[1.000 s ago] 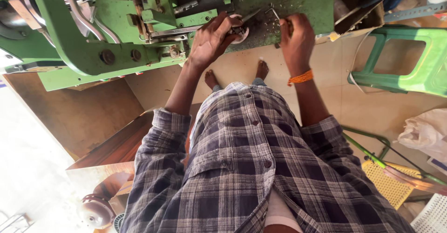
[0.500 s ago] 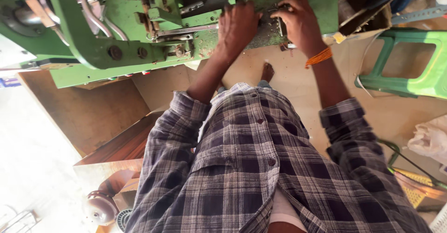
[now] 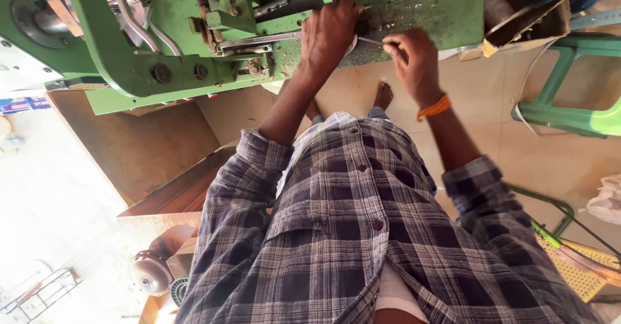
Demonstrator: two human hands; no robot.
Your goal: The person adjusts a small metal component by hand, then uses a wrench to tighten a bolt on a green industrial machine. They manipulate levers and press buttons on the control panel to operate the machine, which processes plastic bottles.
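While the left hand (image 3: 330, 29) presses flat, fingers spread, on a pale scrap on the green machine (image 3: 129, 71), the right hand (image 3: 414, 58) pinches a thin metal rod (image 3: 372, 40) just right of it. Chips litter the machine bed; the work looks midway, nothing yet set aside.

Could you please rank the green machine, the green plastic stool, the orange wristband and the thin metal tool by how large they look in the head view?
1. green machine
2. green plastic stool, partly cut off by the frame
3. thin metal tool and orange wristband: similar, too close to rank
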